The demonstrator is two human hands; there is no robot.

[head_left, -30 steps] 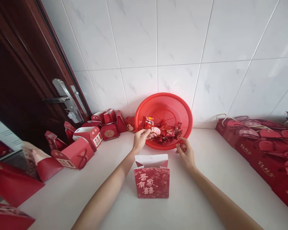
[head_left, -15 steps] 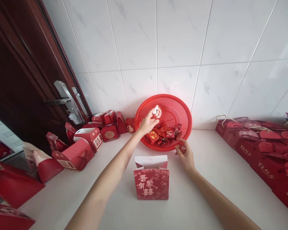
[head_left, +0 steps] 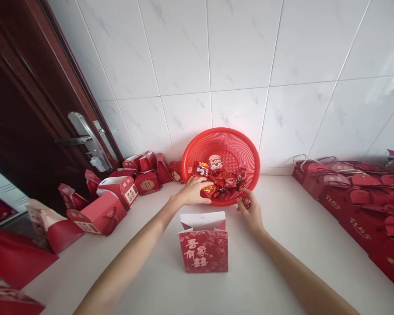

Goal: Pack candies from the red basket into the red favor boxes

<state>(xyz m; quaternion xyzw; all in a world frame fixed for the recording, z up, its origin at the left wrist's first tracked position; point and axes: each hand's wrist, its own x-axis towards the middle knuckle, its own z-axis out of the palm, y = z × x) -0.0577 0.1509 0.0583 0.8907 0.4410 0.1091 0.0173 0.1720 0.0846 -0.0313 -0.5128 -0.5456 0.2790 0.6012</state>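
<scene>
A red plastic mesh basket (head_left: 223, 133) leans tilted against the wall with wrapped candies (head_left: 221, 181) heaped in its lower part. My left hand (head_left: 192, 191) reaches over the basket's front left rim, its fingers apart at the candies. A round pink-and-white packet (head_left: 216, 162) lies just beyond that hand, on the pile. At the front right rim, my right hand (head_left: 251, 212) pinches a small dark red wrapped candy (head_left: 246, 201). In front of the basket stands a red paper gift box (head_left: 203, 251) with white lettering, upright, its top open.
Several red gift boxes (head_left: 100, 210) line the left side, beside a dark wooden door (head_left: 22, 78) with a metal handle. Rows of red boxes with cord handles (head_left: 351, 201) fill the right. A white tiled wall (head_left: 239, 52) rises behind the white tabletop (head_left: 265, 280).
My left hand has let go of the round packet, which now rests in the basket, and has moved down and left to the candies. My right hand still pinches its candy.
</scene>
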